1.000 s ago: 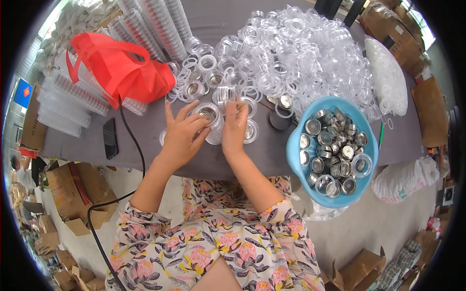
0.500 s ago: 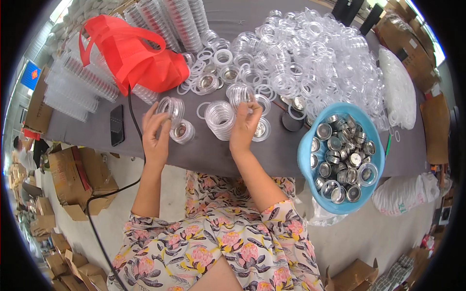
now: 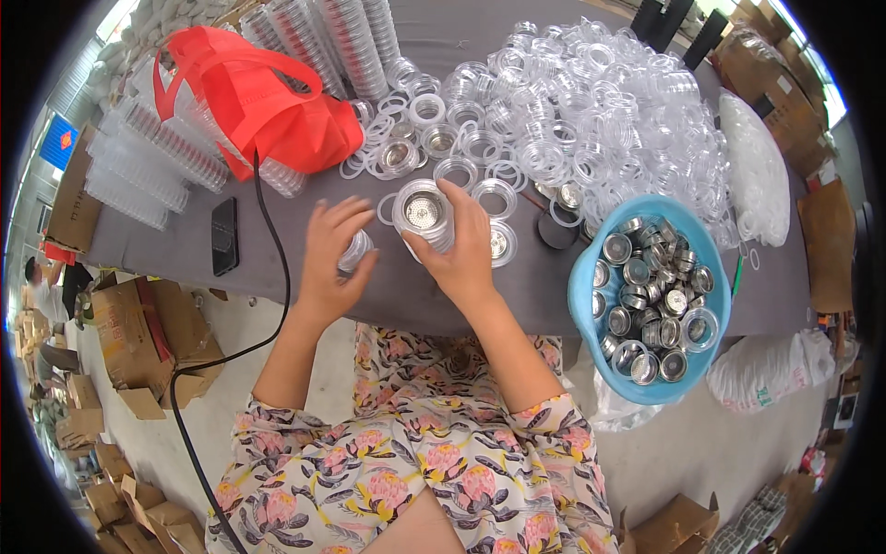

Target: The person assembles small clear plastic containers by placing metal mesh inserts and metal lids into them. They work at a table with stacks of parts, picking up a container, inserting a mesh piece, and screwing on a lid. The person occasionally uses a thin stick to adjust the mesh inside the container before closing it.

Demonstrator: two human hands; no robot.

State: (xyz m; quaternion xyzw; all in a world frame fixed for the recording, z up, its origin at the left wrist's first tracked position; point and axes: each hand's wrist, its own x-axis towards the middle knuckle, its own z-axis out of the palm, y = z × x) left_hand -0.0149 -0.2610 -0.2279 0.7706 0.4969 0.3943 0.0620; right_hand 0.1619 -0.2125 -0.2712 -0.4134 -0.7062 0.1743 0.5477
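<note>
My right hand (image 3: 464, 247) curves its thumb and fingers around a stack of clear plastic rings (image 3: 442, 235). On top of this stack sits a round metal piece with a perforated face (image 3: 424, 211). Left of it, my left hand (image 3: 330, 258) hovers with fingers spread and slightly blurred, holding nothing. Partly hidden behind its fingers is a small stack of clear cases (image 3: 358, 247). Just right of my right hand lies another clear case with a metal centre (image 3: 499, 243). Loose clear rings (image 3: 456, 172) lie beyond both hands.
A blue basin (image 3: 579, 305) of round metal pieces stands at the right table edge. Behind it rises a heap of clear rings (image 3: 591, 111). A red bag (image 3: 268, 111) and tall clear stacks (image 3: 355, 46) stand at the back left, near a black phone (image 3: 224, 237) and cable (image 3: 277, 222).
My left hand has let go of the clear rings it held and come nearer the middle. My right hand has moved onto the central stack, where a metal piece now sits on top.
</note>
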